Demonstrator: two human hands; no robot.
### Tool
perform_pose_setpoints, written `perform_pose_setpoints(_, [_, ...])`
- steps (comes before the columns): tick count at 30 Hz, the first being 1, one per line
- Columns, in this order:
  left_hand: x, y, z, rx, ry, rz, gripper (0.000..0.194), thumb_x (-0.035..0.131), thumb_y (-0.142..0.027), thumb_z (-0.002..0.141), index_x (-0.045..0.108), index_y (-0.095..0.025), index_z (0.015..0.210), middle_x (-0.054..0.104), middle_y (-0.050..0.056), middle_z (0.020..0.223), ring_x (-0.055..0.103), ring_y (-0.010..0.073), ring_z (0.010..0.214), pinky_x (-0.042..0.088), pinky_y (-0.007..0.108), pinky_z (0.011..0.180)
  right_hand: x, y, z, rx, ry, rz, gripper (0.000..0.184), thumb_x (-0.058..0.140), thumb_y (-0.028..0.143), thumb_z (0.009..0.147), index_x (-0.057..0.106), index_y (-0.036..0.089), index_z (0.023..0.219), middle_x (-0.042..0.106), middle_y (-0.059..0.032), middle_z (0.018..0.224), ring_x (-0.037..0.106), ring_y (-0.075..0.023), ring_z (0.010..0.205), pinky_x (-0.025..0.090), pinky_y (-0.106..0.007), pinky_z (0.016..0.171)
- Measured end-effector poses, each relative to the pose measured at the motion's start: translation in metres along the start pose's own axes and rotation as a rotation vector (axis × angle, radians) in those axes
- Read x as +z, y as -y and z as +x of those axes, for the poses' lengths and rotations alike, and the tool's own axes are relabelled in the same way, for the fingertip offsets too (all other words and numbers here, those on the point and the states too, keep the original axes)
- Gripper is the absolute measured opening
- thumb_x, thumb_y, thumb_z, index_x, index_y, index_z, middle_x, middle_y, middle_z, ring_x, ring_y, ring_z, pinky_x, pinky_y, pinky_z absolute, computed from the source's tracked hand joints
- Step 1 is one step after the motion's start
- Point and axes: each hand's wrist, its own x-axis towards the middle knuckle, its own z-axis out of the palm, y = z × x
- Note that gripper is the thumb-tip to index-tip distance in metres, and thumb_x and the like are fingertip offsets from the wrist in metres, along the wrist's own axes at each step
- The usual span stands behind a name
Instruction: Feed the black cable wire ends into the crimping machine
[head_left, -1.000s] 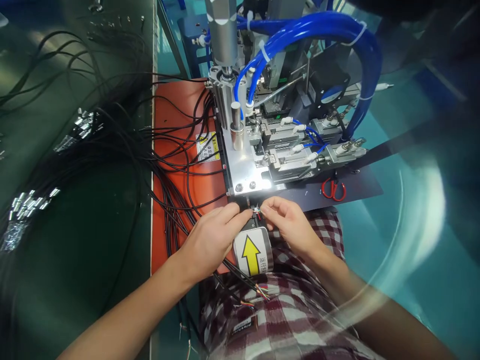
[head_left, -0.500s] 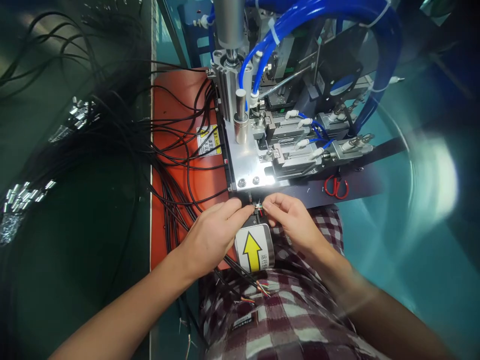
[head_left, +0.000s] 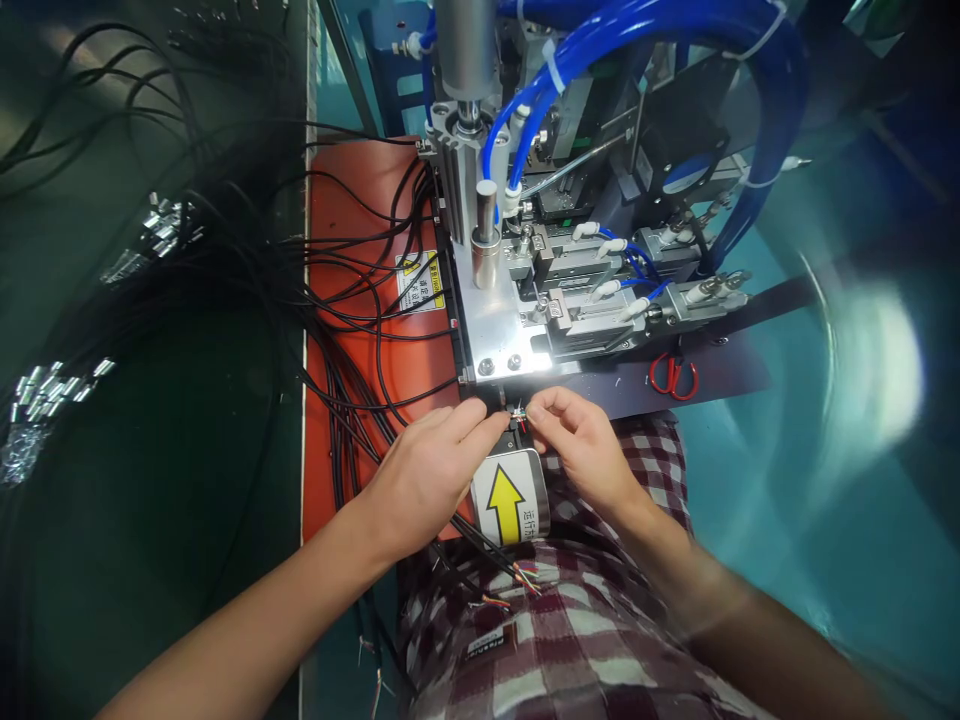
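My left hand point(head_left: 427, 475) and my right hand point(head_left: 581, 445) meet at the front edge of a metal machine point(head_left: 525, 290). Both pinch the stripped end of a thin black cable point(head_left: 516, 412), whose small coloured wires show between the fingertips. Just below them sits a white label with a yellow arrow point(head_left: 510, 497). More cable ends with bare coloured wires point(head_left: 525, 578) lie across my checked shirt.
A tangle of black cables point(head_left: 352, 300) spreads over an orange mat point(head_left: 345, 200) to the left, with metal-tipped cable ends point(head_left: 49, 385) on the dark green surface. Blue air hoses point(head_left: 675, 40) arch over the machine. Red scissors point(head_left: 673, 375) lie on a dark plate at the right.
The view has shifted slightly, so the machine sits a little lower and to the right. Both hands keep pinching the cable end at the same spot.
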Motion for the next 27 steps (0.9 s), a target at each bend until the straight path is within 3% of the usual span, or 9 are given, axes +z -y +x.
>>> perform_pose_setpoints(16, [0.001,0.000,-0.001,0.007,-0.002,-0.040,0.032,0.033,-0.012,0.095,0.061,-0.005,0.107,0.059,0.008,0.081,0.056,0.0171,0.070,0.053,0.028,0.060,0.003,-0.008,-0.002,-0.101,-0.033,-0.042,0.016,0.058,0.031,0.086,0.052,0.019,0.076,0.050,0.0048,0.061,0.048,-0.0104,0.054,0.039,-0.024,0.053])
perform_pose_setpoints(22, [0.003,0.001,-0.002,0.019,0.000,0.016,0.031,0.034,-0.012,0.095,0.060,-0.005,0.110,0.057,0.008,0.080,0.054,0.0177,0.067,0.050,0.028,0.058,0.003,-0.007,-0.004,-0.217,-0.120,-0.246,0.013,0.055,0.026,0.087,0.053,0.019,0.077,0.052,0.0022,0.071,0.049,-0.0114,0.059,0.040,-0.025,0.058])
perform_pose_setpoints(27, [0.003,0.000,-0.003,0.038,-0.004,0.063,0.033,0.032,-0.014,0.096,0.059,-0.005,0.112,0.057,0.008,0.079,0.053,0.0179,0.066,0.048,0.028,0.058,0.002,0.001,-0.003,0.020,0.003,-0.125,0.018,0.053,0.033,0.087,0.051,0.019,0.076,0.049,0.0043,0.058,0.046,-0.0122,0.052,0.037,-0.026,0.052])
